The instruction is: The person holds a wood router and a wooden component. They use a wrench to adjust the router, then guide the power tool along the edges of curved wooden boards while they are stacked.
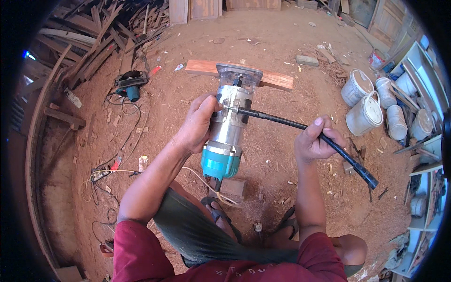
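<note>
My left hand (199,123) grips a trim router (230,124) by its silver body, held upside down with the teal motor cap toward me and the clear base pointing away. My right hand (314,141) is closed around a long black wrench-like bar (338,150), whose far end sits at the router's collet near the base. A cord runs from the router's cap down toward my feet. A reddish wooden plank (277,80) lies on the ground just beyond the router's base.
The ground is red dirt strewn with sawdust and chips. A pile of scrap timber (94,42) fills the upper left. A dark power tool (129,84) lies on the left. Several white buckets (366,108) and shelves (423,141) stand at right. Cables (103,174) trail at left.
</note>
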`<action>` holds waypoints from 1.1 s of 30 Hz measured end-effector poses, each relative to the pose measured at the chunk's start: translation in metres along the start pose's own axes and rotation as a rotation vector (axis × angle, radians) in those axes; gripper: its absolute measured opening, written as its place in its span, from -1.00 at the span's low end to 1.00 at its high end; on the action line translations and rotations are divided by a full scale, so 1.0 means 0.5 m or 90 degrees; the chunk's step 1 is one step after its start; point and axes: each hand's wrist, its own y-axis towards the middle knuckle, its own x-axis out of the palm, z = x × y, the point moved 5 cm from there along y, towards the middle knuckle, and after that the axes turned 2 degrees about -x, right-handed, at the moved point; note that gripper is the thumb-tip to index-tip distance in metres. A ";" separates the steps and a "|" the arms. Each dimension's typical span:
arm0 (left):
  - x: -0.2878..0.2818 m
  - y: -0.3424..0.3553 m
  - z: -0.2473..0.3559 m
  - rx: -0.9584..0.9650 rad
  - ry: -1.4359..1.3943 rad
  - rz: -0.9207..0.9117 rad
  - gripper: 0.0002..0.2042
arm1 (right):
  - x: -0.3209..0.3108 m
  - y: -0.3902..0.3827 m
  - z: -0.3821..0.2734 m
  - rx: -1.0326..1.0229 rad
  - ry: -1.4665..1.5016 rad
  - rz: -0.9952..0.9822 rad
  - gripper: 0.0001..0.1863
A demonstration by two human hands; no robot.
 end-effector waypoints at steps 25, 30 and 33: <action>0.005 -0.013 0.024 0.085 0.089 0.013 -0.57 | 0.007 -0.007 0.004 0.222 0.004 0.083 -0.76; 0.003 -0.007 0.021 0.091 0.090 0.010 -0.57 | 0.007 -0.010 0.012 0.253 0.031 0.087 -0.77; 0.003 -0.010 0.026 0.092 0.097 0.025 -0.56 | 0.011 -0.010 0.013 0.280 0.051 0.082 -0.78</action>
